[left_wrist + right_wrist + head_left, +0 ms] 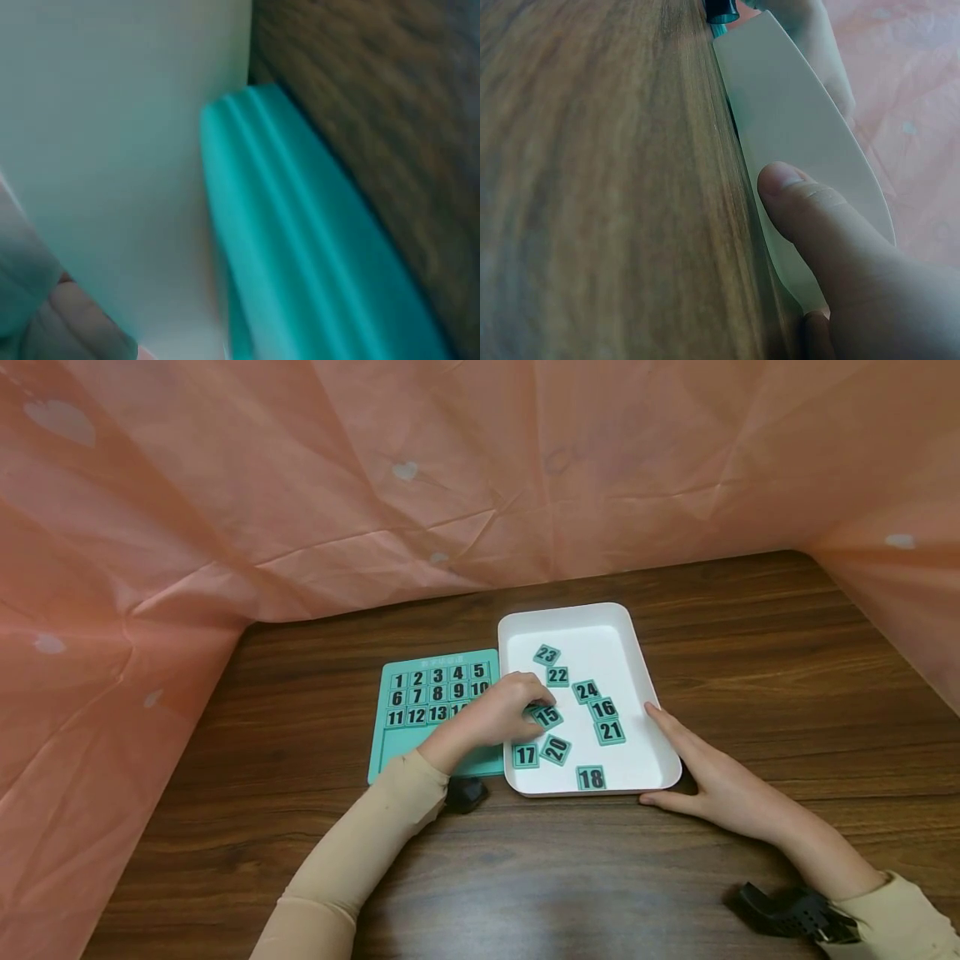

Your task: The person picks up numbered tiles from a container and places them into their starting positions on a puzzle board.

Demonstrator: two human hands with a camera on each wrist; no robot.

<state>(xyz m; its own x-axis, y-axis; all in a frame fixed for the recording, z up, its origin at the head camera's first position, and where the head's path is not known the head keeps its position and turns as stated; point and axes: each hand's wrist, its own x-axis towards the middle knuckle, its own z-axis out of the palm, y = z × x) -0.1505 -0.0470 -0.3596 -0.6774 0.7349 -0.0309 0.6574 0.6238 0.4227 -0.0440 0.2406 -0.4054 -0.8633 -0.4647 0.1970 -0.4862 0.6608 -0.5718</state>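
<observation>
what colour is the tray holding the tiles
White; the tray shows best in the head view.

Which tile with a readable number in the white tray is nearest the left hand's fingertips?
The 15 tile, right at the left hand; the other readable tiles there lie farther from its fingertips.

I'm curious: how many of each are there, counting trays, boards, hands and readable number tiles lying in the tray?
White tray: 1
Green board: 1
Left hand and right hand: 2
Readable tiles in tray: 9
Total: 13
The left hand may hide more.
</observation>
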